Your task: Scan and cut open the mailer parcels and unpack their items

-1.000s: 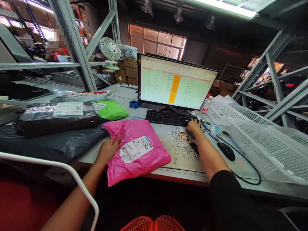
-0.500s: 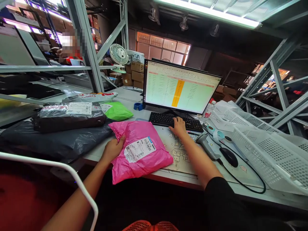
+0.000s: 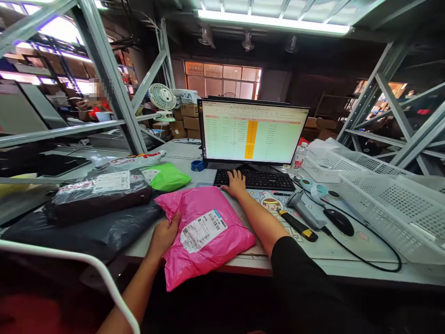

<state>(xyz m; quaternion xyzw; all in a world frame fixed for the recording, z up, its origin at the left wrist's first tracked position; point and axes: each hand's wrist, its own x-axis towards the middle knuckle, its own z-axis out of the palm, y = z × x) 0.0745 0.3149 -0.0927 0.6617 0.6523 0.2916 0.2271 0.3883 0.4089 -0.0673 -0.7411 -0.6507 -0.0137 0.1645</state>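
Note:
My left hand (image 3: 166, 235) grips the left edge of a pink mailing bag (image 3: 227, 241), thumb on top. The bag lies tilted over the desk's front edge, a white shipping label (image 3: 203, 228) facing up. My right hand (image 3: 237, 184) rests on the black keyboard (image 3: 264, 180), its fingers spread over the keys on the left half. Behind the keyboard a monitor (image 3: 222, 134) shows a spreadsheet with one orange column. A yellow-and-black utility knife (image 3: 298, 225) lies right of my right forearm, beside a grey barcode scanner (image 3: 305, 211).
Black parcels (image 3: 104, 192) and a green mailing bag (image 3: 170, 177) are piled on the left. To the right are a black mouse (image 3: 338, 221), its looping cable and white perforated baskets (image 3: 389, 218). A white curved bar (image 3: 79, 255) crosses the lower left. Another person sits far left.
My right hand has moved left along the keyboard, and the utility knife has come into sight. My left hand keeps its hold on the pink bag. The camera view has shifted.

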